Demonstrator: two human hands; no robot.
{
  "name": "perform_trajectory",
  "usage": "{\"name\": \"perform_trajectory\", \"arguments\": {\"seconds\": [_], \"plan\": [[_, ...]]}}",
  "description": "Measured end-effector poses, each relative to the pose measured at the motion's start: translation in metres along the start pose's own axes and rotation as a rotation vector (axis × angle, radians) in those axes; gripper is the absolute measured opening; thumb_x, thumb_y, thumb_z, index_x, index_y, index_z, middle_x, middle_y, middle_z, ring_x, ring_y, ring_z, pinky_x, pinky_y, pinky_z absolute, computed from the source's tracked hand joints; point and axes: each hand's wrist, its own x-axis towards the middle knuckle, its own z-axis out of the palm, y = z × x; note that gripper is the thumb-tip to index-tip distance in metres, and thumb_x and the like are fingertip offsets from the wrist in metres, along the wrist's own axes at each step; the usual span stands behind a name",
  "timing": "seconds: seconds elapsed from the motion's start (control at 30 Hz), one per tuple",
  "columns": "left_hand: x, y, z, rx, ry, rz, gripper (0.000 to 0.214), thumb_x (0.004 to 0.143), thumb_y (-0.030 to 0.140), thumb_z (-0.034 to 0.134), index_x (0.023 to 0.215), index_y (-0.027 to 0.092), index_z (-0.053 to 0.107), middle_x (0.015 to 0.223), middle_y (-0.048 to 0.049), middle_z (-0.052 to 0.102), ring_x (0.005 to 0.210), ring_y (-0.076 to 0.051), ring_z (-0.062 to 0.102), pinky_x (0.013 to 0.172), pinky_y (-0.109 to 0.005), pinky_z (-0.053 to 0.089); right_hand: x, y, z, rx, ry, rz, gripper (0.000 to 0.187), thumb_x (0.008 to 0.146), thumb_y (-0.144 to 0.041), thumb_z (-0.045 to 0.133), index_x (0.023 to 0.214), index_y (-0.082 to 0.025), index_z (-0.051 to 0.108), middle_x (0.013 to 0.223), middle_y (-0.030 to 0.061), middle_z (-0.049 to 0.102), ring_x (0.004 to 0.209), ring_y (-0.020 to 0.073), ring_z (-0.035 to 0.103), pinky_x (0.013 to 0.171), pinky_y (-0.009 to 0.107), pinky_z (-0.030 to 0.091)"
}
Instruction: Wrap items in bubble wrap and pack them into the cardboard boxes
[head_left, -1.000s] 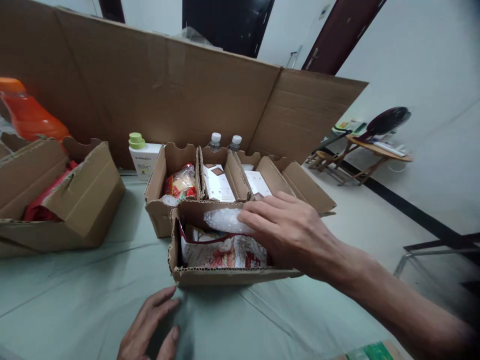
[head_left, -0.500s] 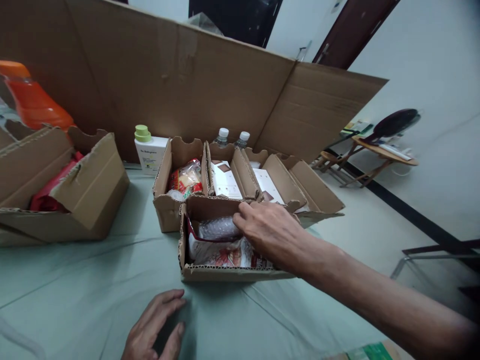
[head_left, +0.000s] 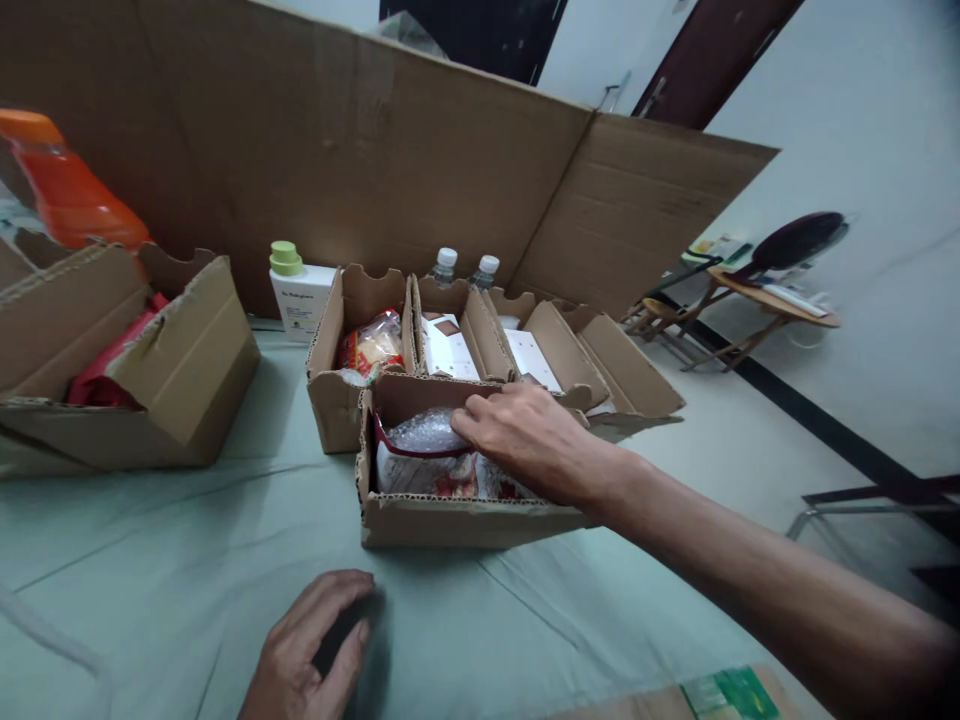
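Note:
My right hand (head_left: pixel 525 435) reaches into the front cardboard box (head_left: pixel 465 525), its thumb and fingers pinched on the right end of a clear bubble-wrap bundle (head_left: pixel 424 432). What the wrap encloses cannot be made out. In front of the bundle, inside the same box, is a white and red printed food packet (head_left: pixel 420 475) with a dark red edge; my hand covers its right part. Low in the view, my left hand (head_left: pixel 311 645) hovers near the green cloth, fingers curved and thumb apart, holding nothing.
Behind stand narrow cardboard boxes (head_left: pixel 334 415) with a red snack bag (head_left: pixel 375 342) and white cartons (head_left: pixel 448 347). A white bottle with green cap (head_left: pixel 300 295) and two clear bottles (head_left: pixel 445 265) stand before a cardboard panel (head_left: pixel 450 160). At left are another box (head_left: pixel 187 370) and an orange bottle (head_left: pixel 82 195).
My right hand has shifted slightly left, and the bubble-wrap bundle sits higher and more bunched in the box. My left hand stays nearly in place.

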Motion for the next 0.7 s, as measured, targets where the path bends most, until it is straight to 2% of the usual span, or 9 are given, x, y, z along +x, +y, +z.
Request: {"name": "perform_trajectory", "arguments": {"seconds": [0.17,0.33,0.5,0.7], "plan": [[0.000,0.001,0.000,-0.006,0.019,-0.013,0.020,0.090,0.026,0.061,0.105,0.024,0.074,0.104,-0.0076,0.079,0.094,-0.021,0.077,0.083,-0.023,0.062,0.011,0.011,0.009,0.104,-0.182,0.040,0.021,0.095,-0.011,0.055,0.090,-0.018,0.074,0.087,0.0074,0.078,0.080,0.0215,0.073,0.059,0.028,0.041],[0.003,0.005,0.000,-0.033,0.049,0.015,0.018,0.088,0.023,0.063,0.103,0.024,0.073,0.099,-0.0060,0.079,0.089,-0.019,0.077,0.078,-0.020,0.062,0.010,0.003,0.011,0.093,-0.139,0.062,0.018,0.093,-0.009,0.058,0.099,-0.015,0.073,0.093,0.0114,0.079,0.084,0.0238,0.074,0.063,0.029,0.046],[0.008,0.010,0.000,-0.025,0.087,0.059,0.016,0.087,0.022,0.061,0.099,0.022,0.072,0.092,-0.0061,0.079,0.082,-0.018,0.077,0.073,-0.020,0.062,0.008,-0.008,0.005,0.058,-0.167,0.109,0.018,0.094,-0.007,0.055,0.099,-0.013,0.071,0.085,0.0138,0.078,0.085,0.0256,0.075,0.065,0.029,0.049],[0.007,0.009,0.000,-0.019,0.065,0.071,0.018,0.087,0.018,0.061,0.102,0.023,0.069,0.092,-0.0043,0.078,0.082,-0.016,0.077,0.074,-0.018,0.061,0.004,-0.005,0.013,0.148,-0.167,0.187,0.022,0.094,-0.010,0.053,0.105,-0.015,0.072,0.097,0.0136,0.078,0.090,0.0266,0.075,0.066,0.030,0.050]]}}
